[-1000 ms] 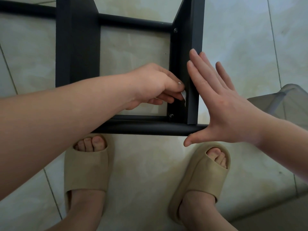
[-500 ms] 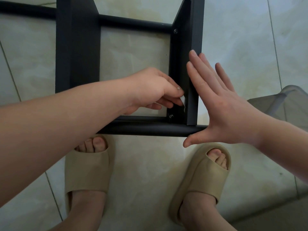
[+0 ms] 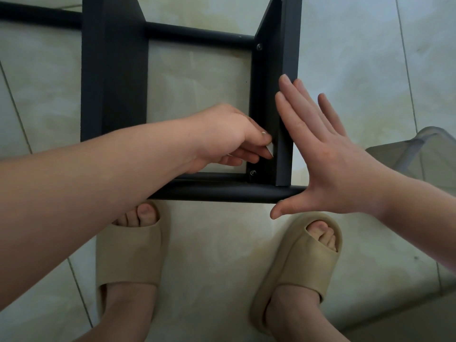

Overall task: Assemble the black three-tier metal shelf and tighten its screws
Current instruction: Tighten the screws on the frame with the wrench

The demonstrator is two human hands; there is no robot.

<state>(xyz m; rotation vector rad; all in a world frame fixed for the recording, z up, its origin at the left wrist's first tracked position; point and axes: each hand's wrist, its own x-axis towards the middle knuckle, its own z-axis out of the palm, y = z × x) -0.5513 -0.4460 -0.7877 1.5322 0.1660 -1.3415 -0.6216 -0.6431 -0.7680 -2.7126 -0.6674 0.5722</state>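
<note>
The black metal shelf frame [image 3: 116,77] lies on the tiled floor in front of my feet, with a round bar [image 3: 222,192] nearest me. My left hand [image 3: 229,137] reaches inside the frame and pinches a small silvery tool [image 3: 270,150] against the inner face of the right panel [image 3: 287,70], just above the lower screw [image 3: 253,172]. An upper screw [image 3: 259,46] shows at the panel's far end. My right hand [image 3: 328,156] presses flat against the panel's outer side with straight fingers, its thumb under the bar's end.
My two feet in beige slides [image 3: 130,255] [image 3: 301,265] stand on pale floor tiles just below the frame. A grey translucent plastic object [image 3: 419,151] sits at the right edge. A dark strip of floor edge [image 3: 407,319] runs along the lower right.
My left hand with the small tool has slid down the panel toward the lower screw. My right hand has stayed flat against the outer side.
</note>
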